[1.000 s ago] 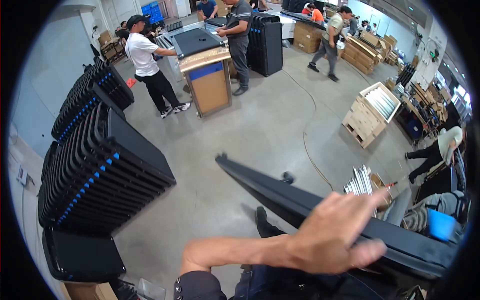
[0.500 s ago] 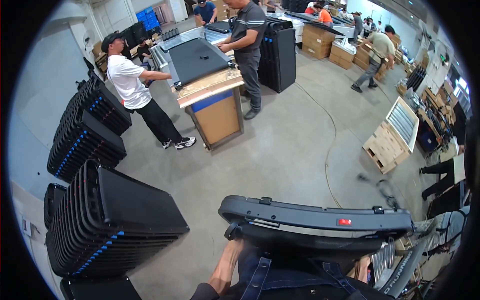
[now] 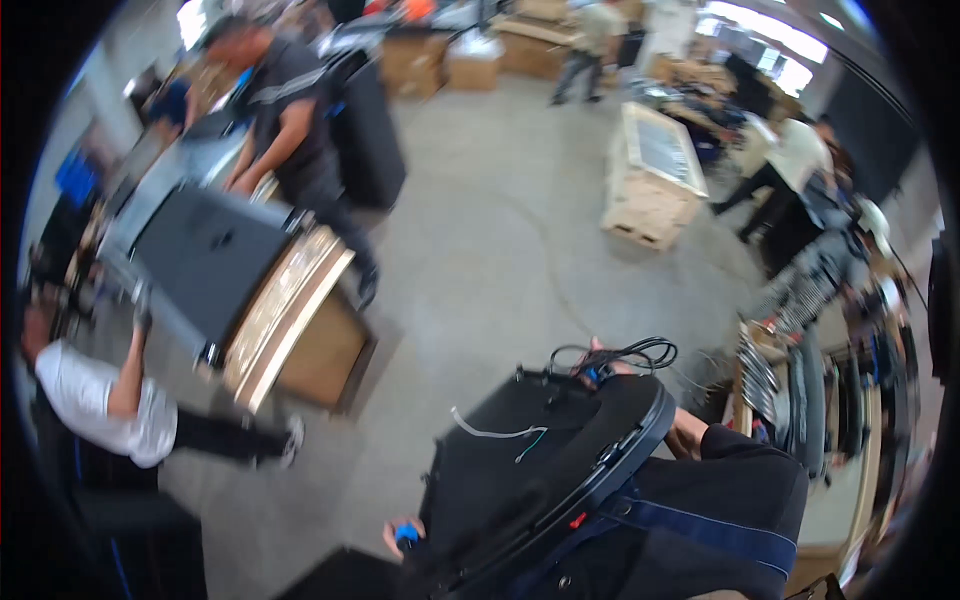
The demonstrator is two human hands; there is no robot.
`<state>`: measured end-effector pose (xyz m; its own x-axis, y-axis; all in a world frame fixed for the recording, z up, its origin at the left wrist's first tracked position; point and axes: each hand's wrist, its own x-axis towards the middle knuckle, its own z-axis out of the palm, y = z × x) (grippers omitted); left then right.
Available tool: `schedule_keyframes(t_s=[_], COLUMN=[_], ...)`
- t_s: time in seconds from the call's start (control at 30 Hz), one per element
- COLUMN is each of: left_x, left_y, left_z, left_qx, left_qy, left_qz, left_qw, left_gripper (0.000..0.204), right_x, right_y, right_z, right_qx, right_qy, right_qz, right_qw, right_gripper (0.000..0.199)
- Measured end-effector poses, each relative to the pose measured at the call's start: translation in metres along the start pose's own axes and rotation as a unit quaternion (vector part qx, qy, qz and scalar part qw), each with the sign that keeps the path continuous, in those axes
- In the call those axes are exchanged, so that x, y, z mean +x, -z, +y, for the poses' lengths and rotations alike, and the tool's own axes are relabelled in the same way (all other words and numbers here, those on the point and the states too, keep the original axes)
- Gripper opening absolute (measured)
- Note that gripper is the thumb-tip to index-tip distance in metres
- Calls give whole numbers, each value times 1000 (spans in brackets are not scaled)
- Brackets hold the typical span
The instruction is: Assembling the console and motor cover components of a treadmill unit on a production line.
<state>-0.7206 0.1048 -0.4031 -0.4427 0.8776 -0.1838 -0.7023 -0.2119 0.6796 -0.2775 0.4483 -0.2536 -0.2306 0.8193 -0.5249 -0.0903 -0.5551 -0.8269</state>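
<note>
I carry a large flat black panel (image 3: 530,440) with a raised rounded rim, held tilted against my body. A white cable (image 3: 490,431) and a thin green wire lie across its face, and a small red piece (image 3: 577,521) sits on the rim. My left hand (image 3: 392,540) grips the panel's lower left edge beside a blue piece (image 3: 406,536). Around the far right edge, the fingers of my right hand (image 3: 622,368) are closed, the palm hidden behind the panel. A coiled black cable (image 3: 645,352) hangs at those fingers, next to another blue piece.
At left stands a wooden workbench (image 3: 290,310) bearing a dark board (image 3: 205,260), with a person in white (image 3: 105,400) and one in dark grey (image 3: 285,120) beside it. A wooden crate (image 3: 655,180) stands ahead; cluttered shelving (image 3: 850,450) is at right. Black panels (image 3: 140,530) are at lower left.
My view has swung right, so the workbench now sits farther left. The panel has turned from edge-on to tilted, showing its face with the wires. Both hands keep hold of it.
</note>
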Motion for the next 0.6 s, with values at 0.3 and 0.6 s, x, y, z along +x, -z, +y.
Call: schedule_keyframes(t_s=[0.3,0.6], left_x=[114,296], left_y=[-20,-39], left_z=[56,6], left_qx=[11,-108], left_qy=[-147,-24], left_qz=[223,237], left_qw=[963,965], left_gripper=[40,25], right_x=[307,508], right_y=[-192,-239], right_z=[-1,-35], right_qx=[-56,-107], right_qy=[-60,220], right_qz=[-268,-130], right_qw=[960,961], right_gripper=[59,26])
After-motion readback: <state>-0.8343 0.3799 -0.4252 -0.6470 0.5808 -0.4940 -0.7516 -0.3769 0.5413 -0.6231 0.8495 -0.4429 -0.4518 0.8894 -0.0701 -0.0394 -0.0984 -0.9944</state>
